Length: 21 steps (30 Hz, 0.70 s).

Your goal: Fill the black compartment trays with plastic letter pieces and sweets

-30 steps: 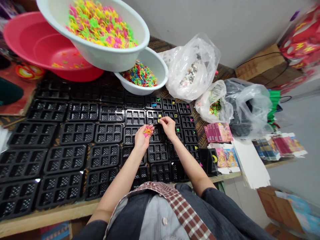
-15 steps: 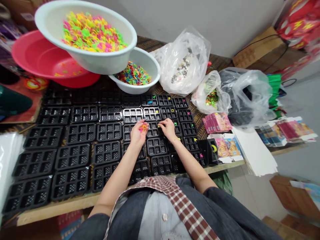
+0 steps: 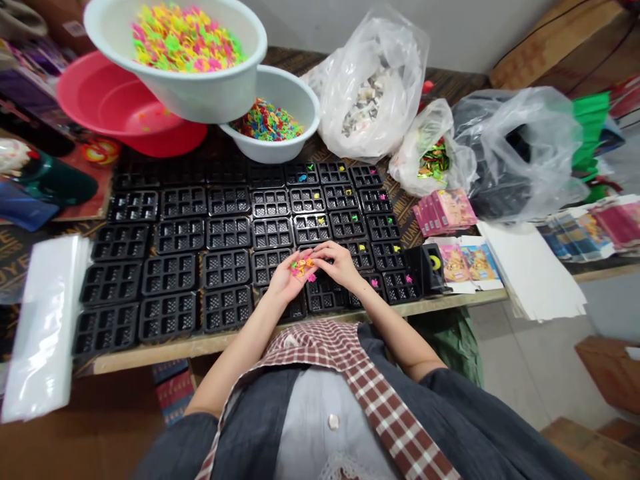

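Observation:
My left hand (image 3: 286, 280) is palm up and cupped, holding a small heap of plastic pieces (image 3: 301, 267) in pink, yellow, orange and green. My right hand (image 3: 343, 265) reaches over that palm, thumb and fingertips pinched together at the pieces; its fingers partly hide what they grip. Both hands are above the black six-compartment trays (image 3: 273, 233) laid out in rows. Just beyond the hands, a tray (image 3: 305, 230) has a yellow piece (image 3: 321, 220) in its far right compartment. Trays farther right also hold single pieces, such as a pink piece (image 3: 409, 279).
Behind the trays stand a pale basin (image 3: 215, 90) of bright pieces, a red basin (image 3: 85, 100) and a smaller pale basin (image 3: 280, 150). Clear plastic bags (image 3: 345, 133) stand right of them. Printed cards (image 3: 445, 210) and white sheets (image 3: 535, 273) lie on the right, plastic sleeves (image 3: 43, 333) on the left.
My right hand has let go of a yellow piece in a tray compartment and come back to my left palm. Both hands are nearer my body, and the camera view has shifted.

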Motion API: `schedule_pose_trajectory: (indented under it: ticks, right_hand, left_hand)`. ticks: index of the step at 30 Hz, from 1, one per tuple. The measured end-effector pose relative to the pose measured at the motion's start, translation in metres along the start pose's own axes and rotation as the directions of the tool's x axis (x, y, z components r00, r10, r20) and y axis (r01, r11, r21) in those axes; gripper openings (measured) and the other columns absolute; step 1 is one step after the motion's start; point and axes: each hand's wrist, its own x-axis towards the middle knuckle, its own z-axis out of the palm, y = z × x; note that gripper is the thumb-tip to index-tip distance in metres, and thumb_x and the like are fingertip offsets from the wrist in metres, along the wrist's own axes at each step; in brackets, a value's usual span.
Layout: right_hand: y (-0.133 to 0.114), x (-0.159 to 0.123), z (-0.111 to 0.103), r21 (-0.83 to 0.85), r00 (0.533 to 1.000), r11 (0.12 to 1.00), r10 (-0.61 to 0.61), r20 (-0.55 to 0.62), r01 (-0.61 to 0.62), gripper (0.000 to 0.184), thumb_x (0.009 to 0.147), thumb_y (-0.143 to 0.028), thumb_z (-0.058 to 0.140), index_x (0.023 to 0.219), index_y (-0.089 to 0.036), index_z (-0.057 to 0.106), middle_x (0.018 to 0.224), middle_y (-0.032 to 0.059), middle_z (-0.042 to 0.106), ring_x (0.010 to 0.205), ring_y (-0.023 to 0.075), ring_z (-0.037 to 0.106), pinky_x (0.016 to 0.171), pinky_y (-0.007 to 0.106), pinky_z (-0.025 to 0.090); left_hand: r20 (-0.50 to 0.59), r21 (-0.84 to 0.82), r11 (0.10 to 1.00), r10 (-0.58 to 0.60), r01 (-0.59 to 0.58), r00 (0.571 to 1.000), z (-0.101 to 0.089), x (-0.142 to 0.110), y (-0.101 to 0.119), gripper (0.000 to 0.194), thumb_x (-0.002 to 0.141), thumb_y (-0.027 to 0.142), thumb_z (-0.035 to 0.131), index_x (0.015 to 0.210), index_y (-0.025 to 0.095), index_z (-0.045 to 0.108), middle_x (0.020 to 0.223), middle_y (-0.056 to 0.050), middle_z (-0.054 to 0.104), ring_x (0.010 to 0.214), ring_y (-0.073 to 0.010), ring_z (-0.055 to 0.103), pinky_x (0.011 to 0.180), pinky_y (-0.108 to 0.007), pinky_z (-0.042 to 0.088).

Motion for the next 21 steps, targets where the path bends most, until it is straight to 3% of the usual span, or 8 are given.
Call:
schedule_pose_trajectory:
  ticks: [4, 7, 10, 14, 17, 21]
  right_hand:
    - [-0.005, -0.024, -0.001, 0.007, 1.000, 1.000, -0.002, 0.026, 0.002, 0.018, 0.086, -0.027, 0.068, 0.103, -0.026, 0.075, 0.106, 0.0055, 0.062, 0.094, 0.0180, 0.061, 0.084, 0.036, 0.054]
    - [-0.006, -0.035, -0.001, 0.009, 0.999, 1.000, -0.030, 0.025, 0.030, 0.012, 0.088, -0.028, 0.066, 0.095, -0.026, 0.076, 0.105, 0.0055, 0.062, 0.089, 0.0168, 0.060, 0.083, 0.037, 0.053]
    - [-0.003, -0.037, -0.003, 0.041, 0.998, 0.999, -0.003, -0.061, 0.005, 0.012, 0.087, -0.032, 0.067, 0.089, -0.024, 0.076, 0.097, 0.0046, 0.064, 0.088, 0.0170, 0.060, 0.081, 0.035, 0.052]
    - [0.014, -0.025, -0.009, 0.071, 0.964, 0.991, 0.129, -0.232, -0.116, 0.016, 0.086, -0.036, 0.068, 0.087, -0.021, 0.073, 0.087, 0.0029, 0.064, 0.073, 0.0139, 0.057, 0.066, 0.028, 0.049]
    - [0.034, -0.012, -0.012, -0.060, 0.944, 0.982, 0.156, -0.290, -0.181, 0.012, 0.086, -0.031, 0.067, 0.084, -0.020, 0.072, 0.085, 0.0023, 0.063, 0.071, 0.0139, 0.055, 0.068, 0.029, 0.048]
    - [0.047, -0.005, -0.011, -0.322, 0.965, 0.929, 0.107, -0.241, -0.183, 0.004, 0.081, -0.021, 0.072, 0.084, -0.018, 0.073, 0.084, 0.0042, 0.060, 0.082, 0.0192, 0.057, 0.080, 0.036, 0.048]
  left_hand:
    - [0.024, 0.038, 0.997, -0.061, 0.061, 0.998, -0.007, -0.010, -0.015, 0.023, 0.086, 0.007, 0.046, 0.087, 0.008, 0.069, 0.081, -0.012, 0.072, 0.077, -0.0175, 0.070, 0.073, -0.027, 0.058]
    - [0.011, 0.032, 0.996, -0.079, 0.079, 0.997, -0.009, -0.013, -0.023, 0.023, 0.088, 0.007, 0.046, 0.084, 0.008, 0.068, 0.074, -0.010, 0.071, 0.065, -0.0141, 0.067, 0.068, -0.025, 0.057]
    - [-0.007, 0.061, 0.996, -0.062, 0.062, 0.998, -0.008, -0.014, -0.026, 0.024, 0.088, 0.005, 0.045, 0.082, 0.008, 0.068, 0.077, -0.010, 0.072, 0.068, -0.0144, 0.069, 0.073, -0.027, 0.059]
    - [-0.041, 0.152, 0.988, -0.020, 0.026, 0.999, -0.010, -0.011, -0.023, 0.021, 0.082, 0.000, 0.051, 0.084, 0.008, 0.070, 0.078, -0.010, 0.073, 0.074, -0.0138, 0.071, 0.074, -0.023, 0.058]
    - [-0.048, 0.191, 0.981, 0.036, -0.026, 0.998, -0.014, -0.010, -0.018, 0.018, 0.080, -0.001, 0.056, 0.085, 0.010, 0.070, 0.076, -0.007, 0.073, 0.071, -0.0113, 0.070, 0.068, -0.017, 0.057]
    - [-0.065, 0.208, 0.974, 0.110, -0.095, 0.992, -0.021, -0.012, -0.010, 0.010, 0.080, 0.003, 0.063, 0.083, 0.010, 0.069, 0.074, -0.005, 0.072, 0.065, -0.0095, 0.069, 0.060, -0.014, 0.055]
